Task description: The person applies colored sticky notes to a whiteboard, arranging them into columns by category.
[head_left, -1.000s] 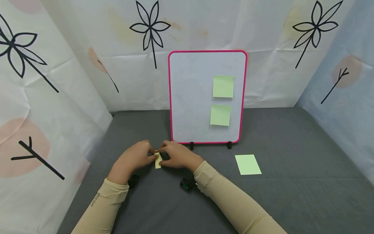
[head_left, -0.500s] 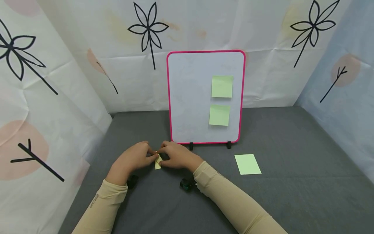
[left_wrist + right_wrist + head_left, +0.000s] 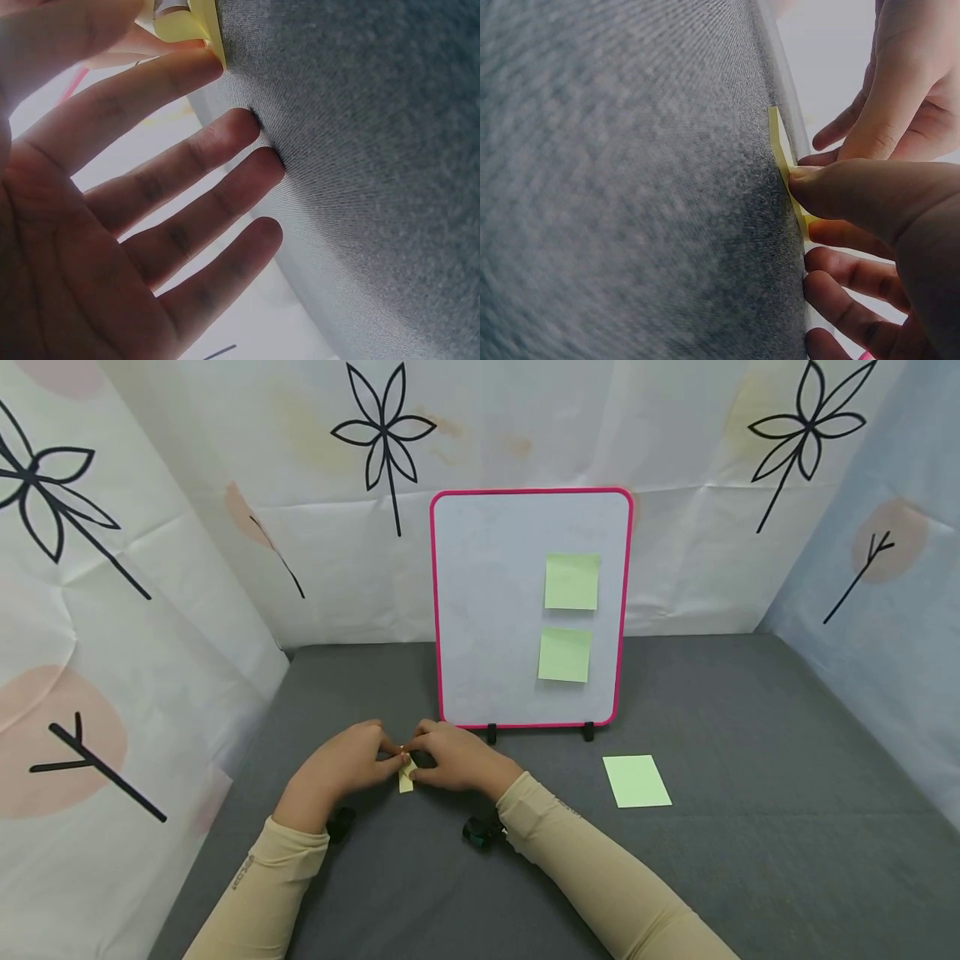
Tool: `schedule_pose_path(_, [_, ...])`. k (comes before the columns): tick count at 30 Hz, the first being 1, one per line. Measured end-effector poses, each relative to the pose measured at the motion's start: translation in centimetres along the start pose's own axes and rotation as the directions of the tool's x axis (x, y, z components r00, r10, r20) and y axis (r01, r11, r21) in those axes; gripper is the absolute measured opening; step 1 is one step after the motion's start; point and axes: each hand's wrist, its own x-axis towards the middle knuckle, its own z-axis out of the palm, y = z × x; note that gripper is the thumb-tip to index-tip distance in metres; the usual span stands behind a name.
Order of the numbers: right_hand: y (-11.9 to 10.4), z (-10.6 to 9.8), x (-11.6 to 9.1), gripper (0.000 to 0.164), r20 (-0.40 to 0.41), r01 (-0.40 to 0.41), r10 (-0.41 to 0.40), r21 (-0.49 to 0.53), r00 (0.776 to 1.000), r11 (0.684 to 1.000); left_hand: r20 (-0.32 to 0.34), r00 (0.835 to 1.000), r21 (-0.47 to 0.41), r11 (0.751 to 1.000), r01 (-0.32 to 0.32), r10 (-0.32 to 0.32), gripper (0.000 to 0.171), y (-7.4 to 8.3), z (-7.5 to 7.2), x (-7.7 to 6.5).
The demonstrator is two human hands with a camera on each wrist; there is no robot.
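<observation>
A small yellow sticky note pad (image 3: 406, 779) lies on the dark grey cloth between the two hands, largely covered by fingers in the head view. My left hand (image 3: 347, 770) pinches at its far part with thumb and index finger. In the left wrist view a sheet of the pad (image 3: 214, 34) curls up by the index fingertip, and the other fingers are spread. My right hand (image 3: 459, 760) holds the pad from the right. Its thumb presses on the pad (image 3: 773, 129) in the right wrist view, with the index finger at the other end.
Behind the hands stands a pink-framed whiteboard (image 3: 487, 610) on black feet. Two green sticky notes, an upper one (image 3: 572, 582) and a lower one (image 3: 564, 654), are stuck on it. Another light green note (image 3: 637, 781) lies on the cloth at right.
The head view shifts very slightly. Both hands stay at the yellow pad in almost the same place, with only small finger movements.
</observation>
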Motion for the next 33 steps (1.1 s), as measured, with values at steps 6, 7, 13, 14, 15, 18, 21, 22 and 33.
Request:
schedule_pose_path(6, [0.12,0.06,0.10,0.039,-0.004,0.000,0.000,0.000,1.000,1.000,0.017,1.000,0.011,1.000,0.001,-0.001,0.032,-0.10,-0.15,-0.07])
schedule_pose_path(7, [0.16,0.10,0.12,0.039,-0.006,0.002,-0.002,-0.001,1.000,1.000,0.017,1.000,0.012,1.000,-0.003,0.002,0.031,-0.14,-0.18,-0.10])
schedule_pose_path(13, [0.24,0.19,0.15,0.036,-0.020,0.020,-0.020,-0.002,1.000,1.000,0.018,1.000,-0.002,1.000,-0.005,0.005,0.029,-0.26,-0.24,-0.20])
schedule_pose_path(14, [0.23,0.19,0.13,0.036,-0.023,0.023,-0.023,-0.001,0.999,1.000,0.015,1.000,-0.001,1.000,-0.009,0.009,0.028,-0.26,-0.24,-0.20])
schedule_pose_path(15, [0.21,0.18,0.11,0.035,-0.025,0.024,-0.024,0.002,0.999,1.000,0.011,1.000,0.000,1.000,-0.014,0.014,0.027,-0.27,-0.23,-0.20])
schedule_pose_path(18, [0.14,0.16,0.06,0.035,-0.027,0.021,-0.021,0.007,0.999,1.000,-0.004,1.000,-0.001,1.000,-0.026,0.026,0.025,-0.24,-0.20,-0.20])
schedule_pose_path(21, [0.07,0.08,0.01,0.035,-0.021,0.013,-0.013,0.012,1.000,1.000,-0.018,0.999,-0.010,0.999,-0.040,0.040,0.021,-0.19,-0.24,-0.24])
schedule_pose_path(22, [0.05,0.06,0.00,0.035,-0.018,0.011,-0.011,0.012,1.000,1.000,-0.021,0.999,-0.015,0.999,-0.037,0.037,0.021,-0.16,-0.25,-0.27])
schedule_pose_path(33, [-0.10,-0.05,-0.03,0.037,-0.021,0.046,-0.047,-0.049,0.999,0.998,-0.030,0.999,-0.024,0.999,-0.022,0.021,0.014,-0.12,-0.10,-0.18])
